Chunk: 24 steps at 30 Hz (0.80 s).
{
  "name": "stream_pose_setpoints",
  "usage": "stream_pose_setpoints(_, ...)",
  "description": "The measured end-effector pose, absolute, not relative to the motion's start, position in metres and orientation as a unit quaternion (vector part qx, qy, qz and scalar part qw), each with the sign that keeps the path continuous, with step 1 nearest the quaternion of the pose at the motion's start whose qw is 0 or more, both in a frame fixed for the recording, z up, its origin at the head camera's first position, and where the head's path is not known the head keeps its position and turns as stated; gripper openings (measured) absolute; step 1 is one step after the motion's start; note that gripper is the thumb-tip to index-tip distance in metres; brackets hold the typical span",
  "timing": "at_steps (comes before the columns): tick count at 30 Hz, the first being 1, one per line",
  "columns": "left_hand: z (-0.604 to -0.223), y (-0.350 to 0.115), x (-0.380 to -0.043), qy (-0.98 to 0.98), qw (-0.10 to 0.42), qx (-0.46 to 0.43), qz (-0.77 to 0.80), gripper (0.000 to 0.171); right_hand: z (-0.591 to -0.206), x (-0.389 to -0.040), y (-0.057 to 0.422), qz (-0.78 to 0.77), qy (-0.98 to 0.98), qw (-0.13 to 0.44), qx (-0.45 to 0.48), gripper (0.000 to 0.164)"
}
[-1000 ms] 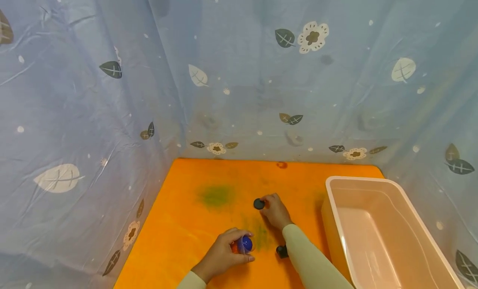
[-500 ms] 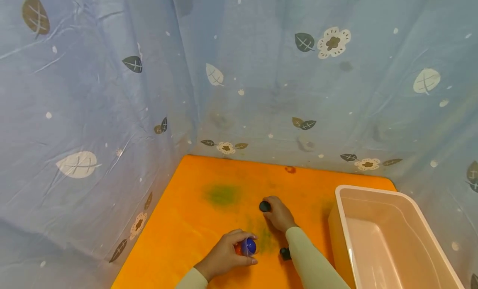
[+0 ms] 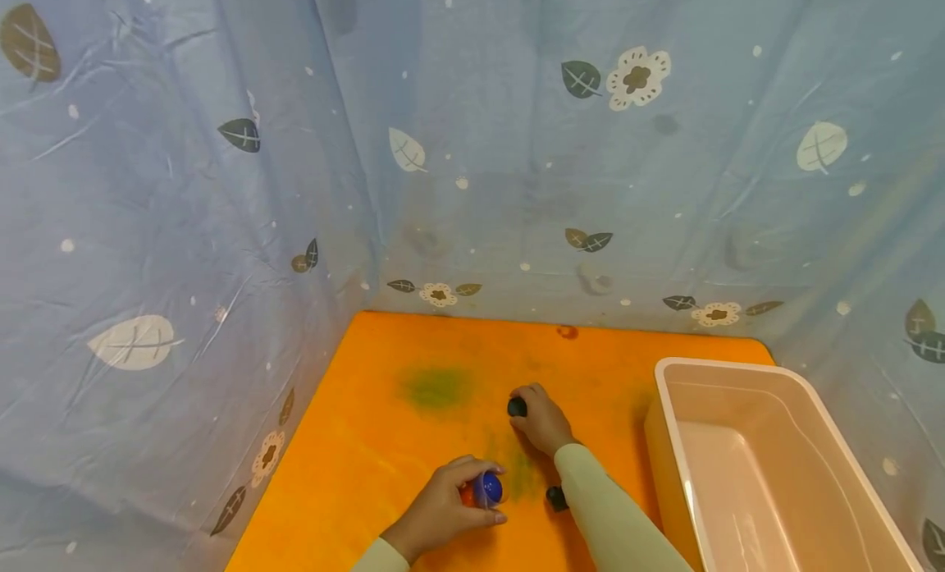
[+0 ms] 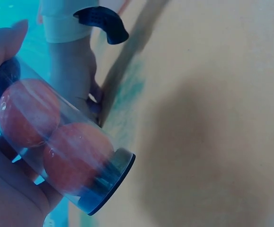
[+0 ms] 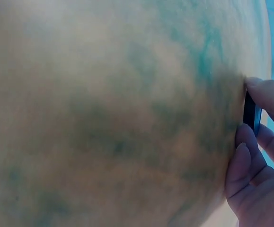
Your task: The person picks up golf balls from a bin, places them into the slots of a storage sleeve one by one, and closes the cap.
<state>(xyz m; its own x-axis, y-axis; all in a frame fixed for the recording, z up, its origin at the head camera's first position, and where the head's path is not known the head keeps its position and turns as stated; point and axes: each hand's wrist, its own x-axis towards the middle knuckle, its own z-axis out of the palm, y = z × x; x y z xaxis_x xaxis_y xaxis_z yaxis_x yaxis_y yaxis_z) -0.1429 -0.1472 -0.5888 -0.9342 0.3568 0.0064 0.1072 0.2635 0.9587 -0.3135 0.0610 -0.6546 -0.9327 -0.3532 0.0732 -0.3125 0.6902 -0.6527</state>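
A clear plastic tube (image 4: 37, 113) is gripped in my left hand (image 3: 445, 506), thumb on one side and fingers on the other. Two reddish-orange balls (image 4: 77, 156) and a blue ball (image 3: 492, 487) sit in a row inside it. A dark cap (image 4: 115, 179) covers the tube's lower end; the blue ball shows at the other end. Farther forward, my right hand (image 3: 544, 420) pinches a small round black cap (image 3: 518, 407) between thumb and fingertips. In the right wrist view that cap (image 5: 251, 111) stands on edge, close over the table, fingertips right at the surface.
An orange table (image 3: 354, 424) with green smudges lies under both hands. On the right stands a large pale-peach plastic tub (image 3: 670, 424). Blue patterned sheeting (image 3: 480, 145) walls in the back and sides. A black piece (image 3: 557, 498) shows beside the right forearm.
The head view sways right, then partly back. The right fingers wrap farther over the black cap, showing less of its face. The left hand keeps its grip on the tube.
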Motion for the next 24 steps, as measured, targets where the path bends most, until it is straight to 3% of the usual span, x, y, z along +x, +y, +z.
stream_pose_setpoints(6, -0.589, -0.147, -0.141, 0.785, 0.107, 0.151, 0.591, 0.050, -0.653, -0.312, 0.061, -0.367, 0.913, 0.027, -0.177, 0.039)
stream_pose_setpoints(16, -0.590, -0.146, -0.145, 0.787, 0.116, 0.144, 0.588, 0.048, -0.635, -0.305, 0.074, -0.472, 0.872, 0.040, -0.122, 0.050)
stream_pose_setpoints(24, -0.587, -0.146, -0.148, 0.798, 0.117, 0.130, 0.577, 0.047, -0.614, -0.299, 0.078, -0.507, 0.855, 0.041, -0.107, 0.044)
